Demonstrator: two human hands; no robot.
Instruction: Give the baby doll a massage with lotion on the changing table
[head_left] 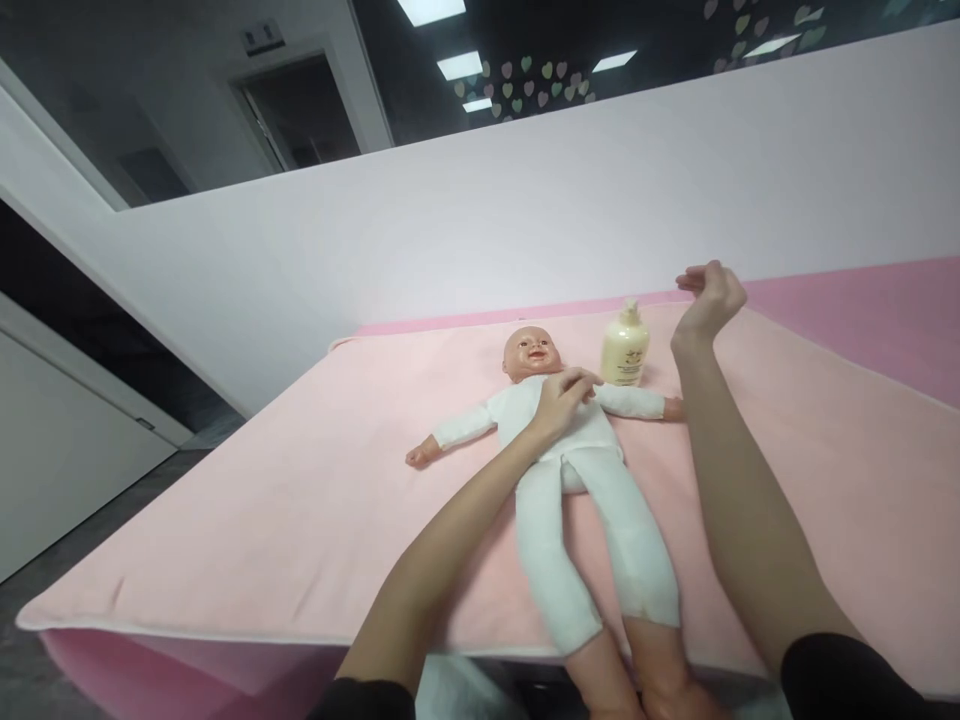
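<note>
A baby doll (517, 425) with a white cloth body lies on its back on a pink blanket, head away from me. Its lower legs reach past the near edge. My left hand (564, 400) rests on the doll's chest, fingers laid together over the cloth and pointing right. To the right, my right hand (712, 298) is raised in the air, bent at the wrist, with the palm turned up and the fingers slightly curled; nothing shows in it. Between that hand and the doll's head, a pale yellow pump bottle (624, 350) stands upright, touched by neither hand.
The pink blanket (315, 470) covers the table, whose near edge runs in front of me. A white wall (525, 220) with a dark window (637, 60) above it closes off the far side. A grey floor (45, 540) shows at the left.
</note>
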